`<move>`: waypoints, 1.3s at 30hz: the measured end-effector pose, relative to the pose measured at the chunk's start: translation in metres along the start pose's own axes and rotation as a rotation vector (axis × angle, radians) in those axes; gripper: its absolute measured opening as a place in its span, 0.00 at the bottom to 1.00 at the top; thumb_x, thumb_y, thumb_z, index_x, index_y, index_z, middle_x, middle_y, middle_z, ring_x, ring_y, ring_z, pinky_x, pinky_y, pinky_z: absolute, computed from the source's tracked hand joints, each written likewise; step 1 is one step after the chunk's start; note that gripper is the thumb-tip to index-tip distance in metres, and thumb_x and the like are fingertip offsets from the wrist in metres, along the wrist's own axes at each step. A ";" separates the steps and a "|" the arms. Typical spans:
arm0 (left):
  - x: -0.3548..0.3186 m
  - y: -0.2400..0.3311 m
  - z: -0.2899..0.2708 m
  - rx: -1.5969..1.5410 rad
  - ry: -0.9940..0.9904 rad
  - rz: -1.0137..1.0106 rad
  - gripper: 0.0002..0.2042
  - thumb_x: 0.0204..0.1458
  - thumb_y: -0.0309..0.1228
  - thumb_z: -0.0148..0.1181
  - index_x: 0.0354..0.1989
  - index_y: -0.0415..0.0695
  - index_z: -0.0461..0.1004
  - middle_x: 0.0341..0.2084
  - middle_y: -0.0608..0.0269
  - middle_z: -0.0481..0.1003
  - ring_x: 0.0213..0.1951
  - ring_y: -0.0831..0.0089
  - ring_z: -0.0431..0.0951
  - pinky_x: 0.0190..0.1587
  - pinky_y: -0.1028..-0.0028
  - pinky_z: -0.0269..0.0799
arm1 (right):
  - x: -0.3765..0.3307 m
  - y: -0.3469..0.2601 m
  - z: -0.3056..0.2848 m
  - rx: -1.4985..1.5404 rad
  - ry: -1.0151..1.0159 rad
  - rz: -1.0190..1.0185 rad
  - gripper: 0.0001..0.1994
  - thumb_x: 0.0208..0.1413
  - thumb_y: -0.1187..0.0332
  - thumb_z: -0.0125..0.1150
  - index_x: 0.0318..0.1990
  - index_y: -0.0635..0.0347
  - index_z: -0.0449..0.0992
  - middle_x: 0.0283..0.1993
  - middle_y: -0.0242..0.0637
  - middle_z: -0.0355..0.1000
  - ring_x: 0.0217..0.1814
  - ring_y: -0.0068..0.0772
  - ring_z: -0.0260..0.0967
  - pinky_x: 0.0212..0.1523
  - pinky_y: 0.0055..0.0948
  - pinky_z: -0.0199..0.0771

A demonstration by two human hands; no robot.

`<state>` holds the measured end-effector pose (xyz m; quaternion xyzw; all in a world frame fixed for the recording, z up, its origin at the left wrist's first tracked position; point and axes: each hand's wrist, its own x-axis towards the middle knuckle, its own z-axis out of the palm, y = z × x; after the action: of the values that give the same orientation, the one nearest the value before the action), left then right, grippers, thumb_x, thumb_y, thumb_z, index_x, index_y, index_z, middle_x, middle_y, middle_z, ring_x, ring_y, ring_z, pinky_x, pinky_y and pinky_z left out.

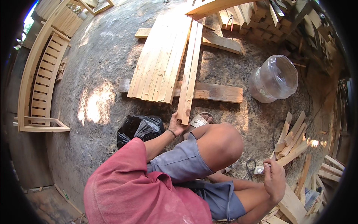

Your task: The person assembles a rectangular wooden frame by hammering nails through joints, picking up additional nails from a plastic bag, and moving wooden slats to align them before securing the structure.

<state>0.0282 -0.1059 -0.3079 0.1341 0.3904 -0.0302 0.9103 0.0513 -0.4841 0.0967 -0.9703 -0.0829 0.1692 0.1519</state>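
My left hand [177, 125] is closed round the near end of a pair of long, narrow wooden slats [190, 74]. These slats lie side by side and stretch away from me across two wooden beams. Just left of them, a row of several pale slats [158, 63] rests on the same beams. My right hand [274, 179] is held up at the lower right, above my leg, with its fingers curled in. A small bit of something shows at its fingertips, too small to name. A white power socket [258, 170] with a dark cord appears beside that hand.
A black plastic bag [140, 128] sits by my left forearm. The near beam [220, 92] runs under the slats. To the right stand a clear plastic tub [270, 80] and loose offcuts [292, 136]. A slatted wooden frame [44, 78] stands at left; red-handled pliers [231, 22] lie on stacked timber.
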 end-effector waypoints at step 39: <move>0.001 0.059 0.067 1.223 0.133 0.590 0.37 0.37 0.35 0.79 0.53 0.30 0.65 0.42 0.52 0.76 0.41 0.69 0.79 0.42 0.70 0.78 | 0.000 -0.011 -0.007 0.029 -0.009 -0.064 0.06 0.60 0.70 0.55 0.38 0.62 0.75 0.28 0.47 0.74 0.33 0.52 0.74 0.35 0.44 0.70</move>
<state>0.0855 -0.0666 -0.2515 0.7270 0.3055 0.0122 0.6149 0.0530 -0.4753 0.1069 -0.9640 -0.1120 0.1700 0.1709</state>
